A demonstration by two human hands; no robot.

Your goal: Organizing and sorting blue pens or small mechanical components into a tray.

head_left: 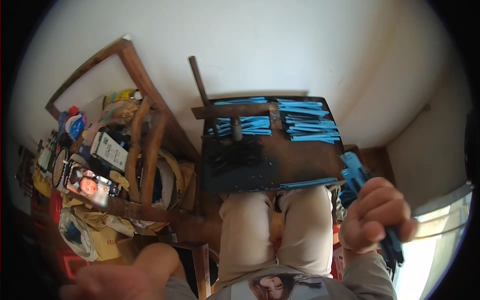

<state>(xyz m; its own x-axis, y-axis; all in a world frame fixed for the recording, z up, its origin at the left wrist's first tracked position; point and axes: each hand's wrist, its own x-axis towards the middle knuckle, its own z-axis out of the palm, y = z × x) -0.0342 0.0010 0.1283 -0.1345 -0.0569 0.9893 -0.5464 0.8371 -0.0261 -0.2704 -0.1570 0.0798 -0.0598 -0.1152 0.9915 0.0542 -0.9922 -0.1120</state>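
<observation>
My right hand (376, 216) is closed around a bundle of long blue strips (356, 170) that sticks up past the right corner of a dark work board (300, 165). The board rests over my lap and carries rows of the same blue strips (307, 122) at its far side, a pile of thin black pieces (235, 152) on its left, and one blue strip (310, 183) along its near edge. A wooden lever with a metal post (235, 127) stands on the board. My left hand (122, 275) is low at the left, blurred, with nothing visible in it.
A wooden frame (142, 150) on the left holds cluttered packets, boxes and a phone with a lit screen (90, 186). Plastic bags and cardboard (92, 230) lie below it. A white wall is behind the board. Bright light comes in at the lower right.
</observation>
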